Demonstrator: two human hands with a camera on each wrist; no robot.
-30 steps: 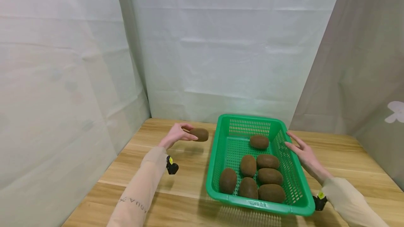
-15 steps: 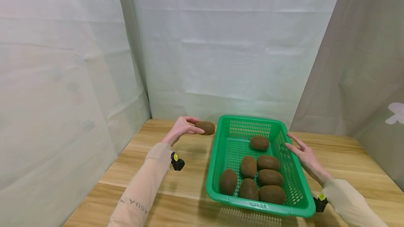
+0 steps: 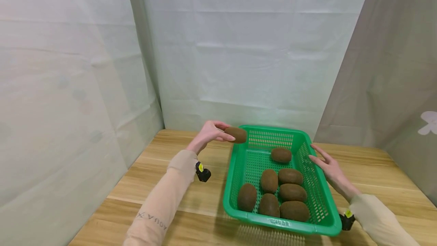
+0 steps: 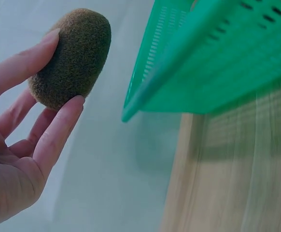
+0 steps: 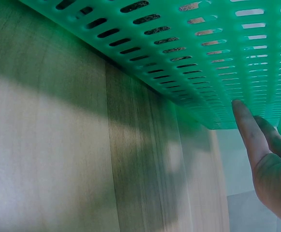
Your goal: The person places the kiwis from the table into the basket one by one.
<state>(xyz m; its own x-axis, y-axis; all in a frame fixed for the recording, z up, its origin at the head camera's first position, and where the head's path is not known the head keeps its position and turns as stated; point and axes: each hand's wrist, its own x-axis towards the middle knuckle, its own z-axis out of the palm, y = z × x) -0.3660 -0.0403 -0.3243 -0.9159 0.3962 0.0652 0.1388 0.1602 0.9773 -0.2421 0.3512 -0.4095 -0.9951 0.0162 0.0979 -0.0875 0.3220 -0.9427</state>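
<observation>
My left hand (image 3: 213, 134) pinches a brown fuzzy kiwi (image 3: 236, 134) between thumb and fingers, at the back left corner of the green basket (image 3: 229, 185). The left wrist view shows this kiwi (image 4: 75, 55) upright in the fingertips, beside the basket's wall (image 4: 213, 67). On the other side, my right hand (image 3: 332, 169) touches the basket's right side with its fingers extended; in the right wrist view a fingertip (image 5: 238, 107) meets the slotted wall. Inside the basket, one kiwi (image 3: 281, 155) lies towards the back and several more, such as this kiwi (image 3: 294, 211), are grouped at the front.
A wooden table (image 3: 201, 196) bears the basket. Pale cloth hangs behind (image 3: 239, 67) and at the left (image 3: 68, 86), with a darker cloth (image 3: 385, 86) at the right. Each wrist wears a black camera, such as the left camera (image 3: 203, 173).
My left hand has lifted the kiwi and carried it rightward from over the table to the basket's back left corner. The right hand and the basket have stayed in place.
</observation>
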